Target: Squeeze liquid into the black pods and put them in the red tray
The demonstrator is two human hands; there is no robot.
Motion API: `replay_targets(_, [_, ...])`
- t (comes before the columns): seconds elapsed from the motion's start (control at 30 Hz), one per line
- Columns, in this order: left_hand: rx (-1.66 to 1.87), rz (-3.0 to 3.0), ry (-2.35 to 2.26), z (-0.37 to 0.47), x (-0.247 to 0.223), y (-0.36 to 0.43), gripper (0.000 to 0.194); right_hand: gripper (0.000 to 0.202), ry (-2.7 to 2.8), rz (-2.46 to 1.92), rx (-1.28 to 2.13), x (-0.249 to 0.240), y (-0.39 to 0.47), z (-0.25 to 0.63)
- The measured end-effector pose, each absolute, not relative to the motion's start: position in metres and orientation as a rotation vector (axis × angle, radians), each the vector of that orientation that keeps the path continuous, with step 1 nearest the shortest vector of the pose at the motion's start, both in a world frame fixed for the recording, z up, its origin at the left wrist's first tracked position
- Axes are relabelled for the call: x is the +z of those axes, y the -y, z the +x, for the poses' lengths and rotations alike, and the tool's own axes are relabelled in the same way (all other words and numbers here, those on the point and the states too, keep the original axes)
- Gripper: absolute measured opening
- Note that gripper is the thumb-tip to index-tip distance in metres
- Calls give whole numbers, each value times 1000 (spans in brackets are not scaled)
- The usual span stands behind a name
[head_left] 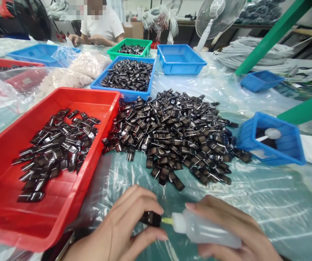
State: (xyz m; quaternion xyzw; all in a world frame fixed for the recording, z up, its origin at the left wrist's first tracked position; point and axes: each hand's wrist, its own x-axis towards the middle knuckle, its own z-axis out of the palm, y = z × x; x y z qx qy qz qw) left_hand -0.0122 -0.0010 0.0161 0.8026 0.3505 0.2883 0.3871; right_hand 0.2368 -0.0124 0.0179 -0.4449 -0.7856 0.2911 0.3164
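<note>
Between its fingertips my left hand (pixel 128 224) pinches one small black plastic casing (pixel 153 219). My right hand (pixel 226 224) is wrapped round a translucent squeeze bottle (pixel 208 228) lying sideways, with a white cap. The bottle's thin yellowish nozzle tip (pixel 167 220) meets the end of the casing, touching it or just inside; I cannot tell which. Beyond my hands a large pile of similar black casings (pixel 177 134) lies on the plastic-covered table. To the left, a red tray (pixel 55 214) holds more of these casings (pixel 60 145).
A blue bin (pixel 270 156) with a white spoon (pixel 271 134) stands at the right, near green posts (pixel 275 36). Behind the pile are a filled blue tray (pixel 136 95), a green tray (pixel 113 54) and another blue tray (pixel 183 69). A person (pixel 101 29) sits across the table.
</note>
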Motion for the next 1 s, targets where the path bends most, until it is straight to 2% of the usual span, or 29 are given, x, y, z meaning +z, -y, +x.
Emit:
replay_targets(0.43, [753, 2024, -909, -9, 14, 0, 14, 40, 2063, -1191, 787, 15, 14, 238])
replay_targets(0.63, [871, 2053, -869, -10, 6, 2, 15, 37, 2046, -1175, 821, 14, 16, 238])
replay_targets(1.0, [755, 2057, -961, -7, 19, -1, 12, 34, 2061, -1203, 761, 13, 16, 238])
